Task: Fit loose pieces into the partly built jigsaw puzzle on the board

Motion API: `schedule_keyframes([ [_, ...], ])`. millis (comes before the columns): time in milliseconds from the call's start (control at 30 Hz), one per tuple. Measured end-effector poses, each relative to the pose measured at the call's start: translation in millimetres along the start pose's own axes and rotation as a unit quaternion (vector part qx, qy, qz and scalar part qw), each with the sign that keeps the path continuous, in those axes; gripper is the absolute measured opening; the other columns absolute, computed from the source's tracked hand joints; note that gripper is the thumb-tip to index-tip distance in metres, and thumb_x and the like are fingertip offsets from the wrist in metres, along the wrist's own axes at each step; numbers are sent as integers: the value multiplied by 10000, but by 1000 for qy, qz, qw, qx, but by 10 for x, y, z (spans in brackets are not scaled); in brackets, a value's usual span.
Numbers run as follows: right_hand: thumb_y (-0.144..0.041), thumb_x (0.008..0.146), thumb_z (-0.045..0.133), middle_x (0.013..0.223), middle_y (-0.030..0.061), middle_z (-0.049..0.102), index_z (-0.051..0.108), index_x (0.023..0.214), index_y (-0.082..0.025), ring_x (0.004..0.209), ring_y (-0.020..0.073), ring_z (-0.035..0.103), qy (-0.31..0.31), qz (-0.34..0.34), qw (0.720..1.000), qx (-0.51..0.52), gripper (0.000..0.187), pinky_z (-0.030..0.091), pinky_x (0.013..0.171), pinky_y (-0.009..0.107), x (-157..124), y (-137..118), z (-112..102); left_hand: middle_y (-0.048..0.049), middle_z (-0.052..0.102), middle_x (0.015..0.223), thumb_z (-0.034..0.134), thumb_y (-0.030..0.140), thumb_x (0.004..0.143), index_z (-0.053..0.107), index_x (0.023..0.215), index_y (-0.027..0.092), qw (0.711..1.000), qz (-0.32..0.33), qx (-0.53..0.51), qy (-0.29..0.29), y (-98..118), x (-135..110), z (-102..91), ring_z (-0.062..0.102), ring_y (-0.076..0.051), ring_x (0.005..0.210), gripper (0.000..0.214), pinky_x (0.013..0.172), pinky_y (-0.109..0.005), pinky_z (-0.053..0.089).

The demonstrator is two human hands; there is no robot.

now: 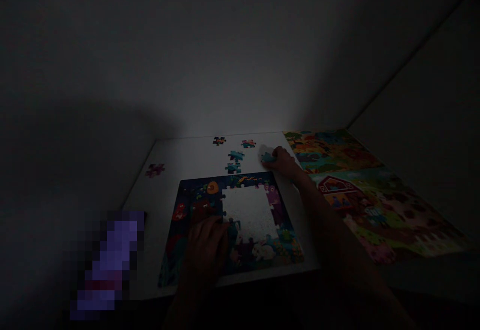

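The scene is very dark. A partly assembled jigsaw puzzle [195, 205] lies on a white table [187, 157], with an unfilled white patch in its middle. My left hand [206, 237] rests flat on the puzzle's left part, fingers spread. My right hand [283, 160] reaches past the puzzle's far right corner and pinches a teal puzzle piece [267, 157]. Several loose pieces [235, 156] lie just beyond the puzzle's far edge, one purple piece [155, 170] further left.
A finished farm-scene puzzle [375, 205] and another colourful one [326, 150] lie at the right of the table. A blurred purple object [112, 260] sits at the table's left near corner. Walls close the table in behind and at right.
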State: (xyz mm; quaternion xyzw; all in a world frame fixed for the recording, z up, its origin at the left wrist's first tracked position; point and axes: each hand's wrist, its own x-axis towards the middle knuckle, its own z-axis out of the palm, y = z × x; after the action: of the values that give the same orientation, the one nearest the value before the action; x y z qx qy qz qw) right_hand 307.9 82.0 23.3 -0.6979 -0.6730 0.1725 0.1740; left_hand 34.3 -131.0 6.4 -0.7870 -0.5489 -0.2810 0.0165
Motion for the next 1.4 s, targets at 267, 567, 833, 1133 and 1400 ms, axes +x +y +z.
schedule_keyframes([
  [267,-420,718,653,748,-19,573,462,810,-222,658,144,509,13,-50,980,191,290,365,569,245,16,48,-27,-70,685,1090,440,253,969,674,1029,230,1000,12,-3,5,-16,5,1,621,-240,1003,243,847,-406,506],
  [567,-539,729,654,615,-30,578,487,777,-212,483,91,420,-93,-56,946,306,371,285,446,206,-77,-69,-119,-72,678,1098,455,227,961,668,1047,228,1000,11,-4,0,-6,4,-4,608,-244,1010,229,858,-411,496],
  [833,-556,692,719,611,-17,585,529,711,-192,564,111,484,-127,-97,938,308,411,353,540,237,-168,-219,-144,-77,671,1102,449,233,970,662,1053,212,1000,10,-6,-5,4,-7,1,597,-247,1019,230,869,-408,489],
  [1133,-494,677,783,657,-37,578,509,776,-200,603,121,560,-254,-109,875,397,414,430,595,261,-565,-282,21,-83,673,1089,471,208,958,668,1031,204,1000,1,-8,-17,38,14,-32,601,-252,1004,210,858,-420,502],
  [1400,-334,758,749,685,-49,595,522,1003,-194,610,115,578,-371,-127,832,392,362,451,585,246,-807,-488,76,-89,671,1106,469,220,961,675,1035,200,999,-11,-12,-30,54,25,-41,591,-256,1020,221,875,-431,492],
])
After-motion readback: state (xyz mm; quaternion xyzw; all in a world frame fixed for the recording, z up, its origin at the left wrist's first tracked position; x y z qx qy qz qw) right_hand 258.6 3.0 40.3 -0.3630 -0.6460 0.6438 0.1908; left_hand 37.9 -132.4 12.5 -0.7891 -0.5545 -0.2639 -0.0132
